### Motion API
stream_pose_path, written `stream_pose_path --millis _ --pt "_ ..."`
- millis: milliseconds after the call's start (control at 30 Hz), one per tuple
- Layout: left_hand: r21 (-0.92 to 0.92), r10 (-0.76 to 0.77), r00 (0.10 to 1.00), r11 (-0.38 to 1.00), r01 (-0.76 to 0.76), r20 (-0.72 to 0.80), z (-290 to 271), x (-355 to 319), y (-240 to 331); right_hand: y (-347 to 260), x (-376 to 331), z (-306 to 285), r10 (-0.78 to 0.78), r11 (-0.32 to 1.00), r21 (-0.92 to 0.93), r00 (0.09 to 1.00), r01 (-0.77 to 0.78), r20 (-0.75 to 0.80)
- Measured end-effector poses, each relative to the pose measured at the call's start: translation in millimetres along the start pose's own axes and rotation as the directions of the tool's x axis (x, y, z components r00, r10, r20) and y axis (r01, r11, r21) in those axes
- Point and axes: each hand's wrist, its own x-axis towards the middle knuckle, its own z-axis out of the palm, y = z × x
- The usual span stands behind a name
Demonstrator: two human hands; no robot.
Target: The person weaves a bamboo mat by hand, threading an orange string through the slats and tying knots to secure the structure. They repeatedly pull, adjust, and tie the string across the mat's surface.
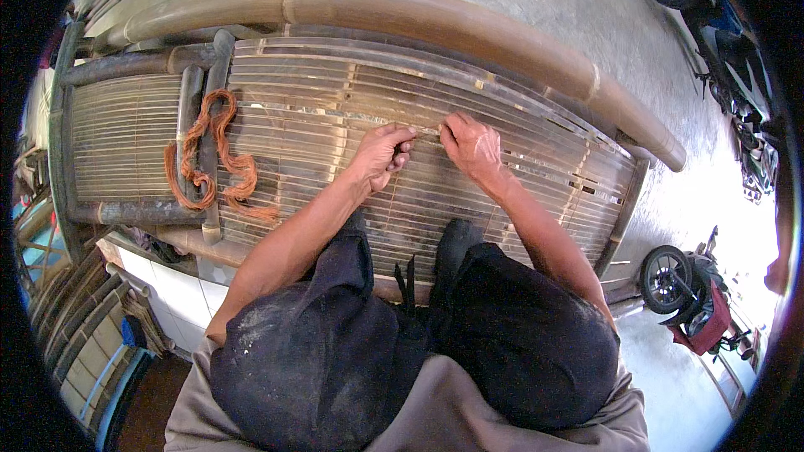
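Note:
Both of my hands are close together over the middle of a slatted bamboo bench [293, 151], with a small gap between their fingertips. The fingers of my left hand [382, 156] are closed in a pinch, thumb against forefinger. To its right, my right hand [474, 146] pinches too, knuckles up. Whatever thin thing may run between them is too small to make out against the slats. A loose, wavy hank of orange-brown yarn [245, 174] lies to the left, draped over the bench's dark crossbar.
A thick bamboo pole [419, 12] runs along the bench's far side. My dark-trousered knees [536, 326] fill the near side. Motorbikes stand on the right, one showing its wheel [666, 279]. Bundled bamboo strips [84, 305] lie at the lower left.

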Motion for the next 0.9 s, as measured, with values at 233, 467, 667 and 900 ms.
stream_pose_path --millis 233,467,667,900 --pt "-0.132 0.024 0.996 0.991 -0.035 -0.081 4.2 -6.8 -9.3 -9.5 -11.9 9.1 -0.173 0.984 -0.041 0.985 0.173 0.005" --pt "-0.080 0.023 0.992 0.996 -0.033 -0.128 6.3 -1.0 -5.6 -29.5 -11.1 8.7 -0.327 0.945 0.022 0.943 0.326 0.059" --pt "0.064 0.049 0.990 0.997 -0.041 -0.133 5.1 -1.1 -1.0 -23.1 -6.7 4.6 -0.192 0.981 0.053 0.961 0.186 0.198" --pt "0.046 0.114 0.992 0.993 -0.112 -0.052 3.8 -2.9 -2.3 -1.0 -2.0 -17.9 0.044 0.991 0.124 0.994 -0.057 0.104"
